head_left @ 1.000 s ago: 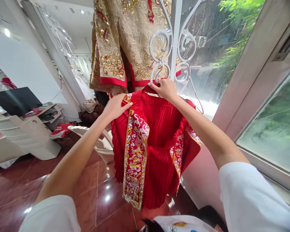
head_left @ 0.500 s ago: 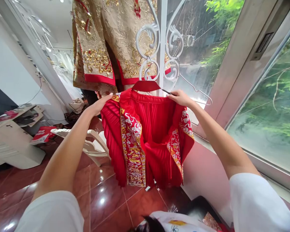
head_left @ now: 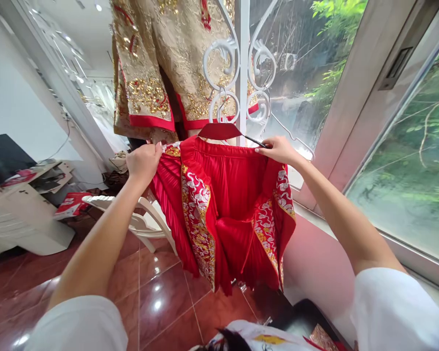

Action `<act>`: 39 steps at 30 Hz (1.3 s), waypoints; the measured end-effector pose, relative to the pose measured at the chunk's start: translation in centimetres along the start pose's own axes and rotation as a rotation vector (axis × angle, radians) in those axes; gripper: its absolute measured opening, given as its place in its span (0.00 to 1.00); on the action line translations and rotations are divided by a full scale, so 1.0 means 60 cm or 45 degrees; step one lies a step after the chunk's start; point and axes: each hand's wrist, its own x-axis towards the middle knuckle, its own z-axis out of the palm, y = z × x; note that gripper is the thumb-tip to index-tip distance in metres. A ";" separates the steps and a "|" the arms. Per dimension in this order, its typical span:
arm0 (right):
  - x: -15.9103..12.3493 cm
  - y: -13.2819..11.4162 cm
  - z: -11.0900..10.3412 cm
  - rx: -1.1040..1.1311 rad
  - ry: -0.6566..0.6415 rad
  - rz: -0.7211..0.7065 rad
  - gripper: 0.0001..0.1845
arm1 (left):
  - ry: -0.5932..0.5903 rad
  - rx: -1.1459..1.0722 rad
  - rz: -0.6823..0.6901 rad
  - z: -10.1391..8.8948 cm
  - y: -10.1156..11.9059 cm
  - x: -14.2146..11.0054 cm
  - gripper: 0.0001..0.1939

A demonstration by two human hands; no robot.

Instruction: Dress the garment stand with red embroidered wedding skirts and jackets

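A red pleated skirt point(head_left: 234, 195) with gold and white embroidered panels hangs from a red hanger point(head_left: 219, 130). The hanger's hook sits in a ring of a white scrolled metal stand point(head_left: 241, 58). My left hand point(head_left: 143, 163) is closed on the skirt's left waistband corner. My right hand point(head_left: 278, 148) pinches the right waistband corner next to the hanger's right arm. Behind and above hangs a gold embroidered jacket point(head_left: 161, 68) with red trim.
A large window point(head_left: 398, 161) and its pale ledge run along the right. A white plastic chair point(head_left: 139, 219) stands on the glossy red tile floor behind the skirt. White drawers and papers point(head_left: 25, 195) sit at left. A dark bag lies at the bottom edge.
My right hand left the hanger top and moved to the skirt's right waistband corner. My left hand went from resting flat to gripping the left corner. The skirt now hangs spread from the stand.
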 end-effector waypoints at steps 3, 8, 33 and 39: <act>-0.008 0.016 0.008 0.090 0.076 -0.025 0.09 | 0.048 0.013 -0.035 0.009 0.010 -0.043 0.25; -0.027 0.015 0.020 0.039 0.248 0.000 0.20 | 0.046 -0.107 -0.044 0.014 0.027 -0.105 0.25; -0.032 -0.002 0.028 -0.665 0.265 0.446 0.17 | -0.192 -0.239 -0.014 -0.008 0.254 0.042 0.34; 0.011 0.008 0.012 -0.536 0.450 0.409 0.17 | -0.177 -0.292 -0.017 0.007 0.260 0.044 0.34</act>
